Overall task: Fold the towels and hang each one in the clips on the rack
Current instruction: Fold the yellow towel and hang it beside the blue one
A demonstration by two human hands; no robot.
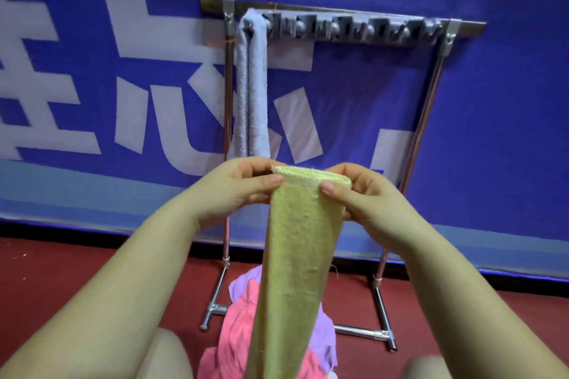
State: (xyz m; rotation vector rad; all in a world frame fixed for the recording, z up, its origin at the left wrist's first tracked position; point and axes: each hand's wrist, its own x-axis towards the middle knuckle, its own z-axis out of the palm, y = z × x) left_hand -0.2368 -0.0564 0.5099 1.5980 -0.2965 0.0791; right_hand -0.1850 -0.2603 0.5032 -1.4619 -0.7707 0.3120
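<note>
A folded yellow towel (300,255) hangs long and narrow in front of me. My left hand (237,188) pinches its top left corner, and my right hand (360,194) pinches the top right corner. Behind stands a metal rack (428,108) with a grey strip of clips (354,29) along its top bar. A grey-blue towel (252,86) hangs folded from the leftmost clip. The other clips hold nothing.
A pile of pink (237,326) and lilac (326,335) towels lies on the red floor (61,271) between the rack's feet. A blue banner with white lettering (92,71) covers the wall behind. My knees show at the bottom edge.
</note>
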